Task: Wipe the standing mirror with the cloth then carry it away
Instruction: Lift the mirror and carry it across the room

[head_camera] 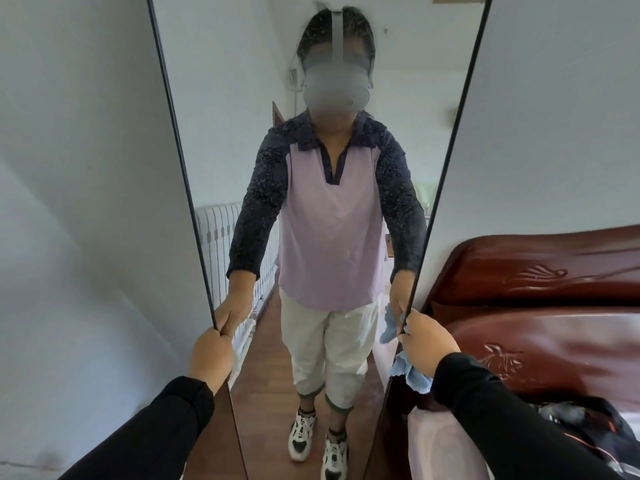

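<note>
A tall standing mirror (pixel 221 140) with a thin black frame fills the middle of the head view, directly in front of me, against a white wall. My left hand (pixel 210 355) grips its left edge at about waist height. My right hand (pixel 427 341) grips the right edge at the same height, with a light blue cloth (pixel 410 370) bunched under the fingers against the frame. The glass reflects a person standing on a wooden floor, both arms stretched to the mirror's sides.
A dark red wooden headboard (pixel 547 289) stands close on the right, with pink bedding (pixel 446 445) and a dark bundle (pixel 588 424) below it. White wall (pixel 86 202) lies on the left. A white radiator shows only as a reflection.
</note>
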